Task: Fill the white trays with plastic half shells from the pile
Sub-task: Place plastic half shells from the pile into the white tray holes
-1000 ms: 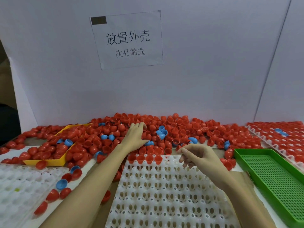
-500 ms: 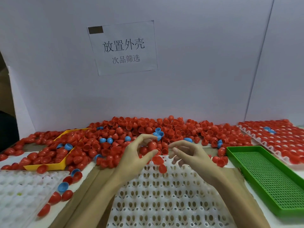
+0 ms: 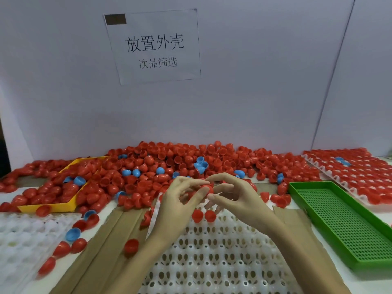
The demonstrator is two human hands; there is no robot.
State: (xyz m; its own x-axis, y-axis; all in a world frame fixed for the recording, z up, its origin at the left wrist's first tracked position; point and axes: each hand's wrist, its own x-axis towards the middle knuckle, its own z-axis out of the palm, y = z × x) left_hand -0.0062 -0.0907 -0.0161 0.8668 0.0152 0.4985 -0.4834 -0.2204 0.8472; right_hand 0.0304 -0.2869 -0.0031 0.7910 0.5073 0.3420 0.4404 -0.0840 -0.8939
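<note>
While both hands (image 3: 209,194) pinched one red half shell (image 3: 206,186) together, the clean move was lowering it dome-up into a vacant socket of the white tray (image 3: 222,251) just beneath them

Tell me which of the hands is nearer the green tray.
Right. The right hand is over the white tray, just left of the green tray; the left hand lies further left, beyond it.

A green perforated tray (image 3: 347,223) sits right of flattened brown cardboard (image 3: 101,249). Far left of the green tray lies a yellow tray (image 3: 63,205). Behind it, a paper sign (image 3: 153,46) with Chinese characters hangs on what looks like a white partition wall (image 3: 265,81).
</note>
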